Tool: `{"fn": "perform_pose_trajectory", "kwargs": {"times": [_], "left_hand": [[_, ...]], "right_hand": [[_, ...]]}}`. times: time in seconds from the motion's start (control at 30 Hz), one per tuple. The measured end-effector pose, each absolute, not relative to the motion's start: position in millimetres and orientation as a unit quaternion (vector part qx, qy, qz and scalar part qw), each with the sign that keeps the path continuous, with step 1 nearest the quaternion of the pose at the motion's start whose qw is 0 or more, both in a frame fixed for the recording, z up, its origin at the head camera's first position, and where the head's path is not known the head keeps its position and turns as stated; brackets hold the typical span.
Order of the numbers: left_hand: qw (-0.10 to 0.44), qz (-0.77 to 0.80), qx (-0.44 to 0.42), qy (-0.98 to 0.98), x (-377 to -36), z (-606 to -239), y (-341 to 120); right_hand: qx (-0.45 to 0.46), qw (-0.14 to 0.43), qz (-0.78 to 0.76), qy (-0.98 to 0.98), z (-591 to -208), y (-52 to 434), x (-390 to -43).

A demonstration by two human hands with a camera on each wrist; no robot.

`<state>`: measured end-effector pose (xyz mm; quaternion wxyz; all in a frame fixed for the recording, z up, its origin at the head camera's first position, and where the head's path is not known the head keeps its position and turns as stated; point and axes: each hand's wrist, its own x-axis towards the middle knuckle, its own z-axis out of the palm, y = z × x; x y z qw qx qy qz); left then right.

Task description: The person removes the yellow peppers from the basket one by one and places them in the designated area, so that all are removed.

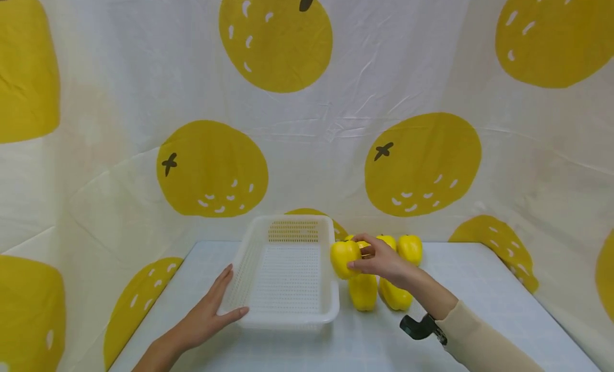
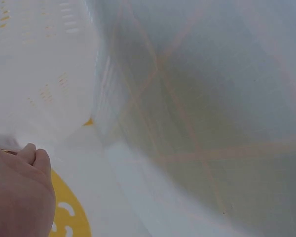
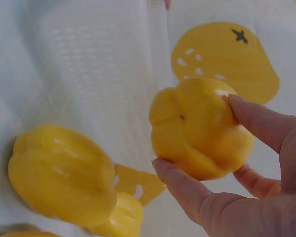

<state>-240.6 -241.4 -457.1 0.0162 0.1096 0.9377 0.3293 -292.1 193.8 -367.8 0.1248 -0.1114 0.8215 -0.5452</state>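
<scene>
One yellow bell pepper point(image 1: 343, 258) is pinched in the right hand point(image 1: 384, 263) just right of the white perforated basket point(image 1: 288, 271), which the flat, relaxed left hand point(image 1: 211, 310) should steady while it clears the rim.

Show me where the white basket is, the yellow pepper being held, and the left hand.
white basket point(image 1: 288, 276): head view, perforated floor.
yellow pepper point(image 1: 341, 257): head view, its left side.
left hand point(image 1: 206, 313): head view, back of the hand.
</scene>
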Motion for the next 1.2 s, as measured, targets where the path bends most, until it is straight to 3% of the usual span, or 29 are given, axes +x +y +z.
{"fn": "perform_pose_trajectory", "kwargs": {"times": [0.57,0.87,1.2], "left_hand": [[0.028,0.329,0.1,0.939,-241,-454,-240],[0.004,0.327,0.116,0.938,-239,-458,-242],[-0.002,0.331,0.119,0.936,-238,-458,-241]], "right_hand": [[-0.076,0.09,-0.483,0.868,-367,305,-280],[-0.064,0.079,-0.451,0.887,-387,353,-283],[-0.029,0.111,-0.47,0.875,-428,384,-300]]}}
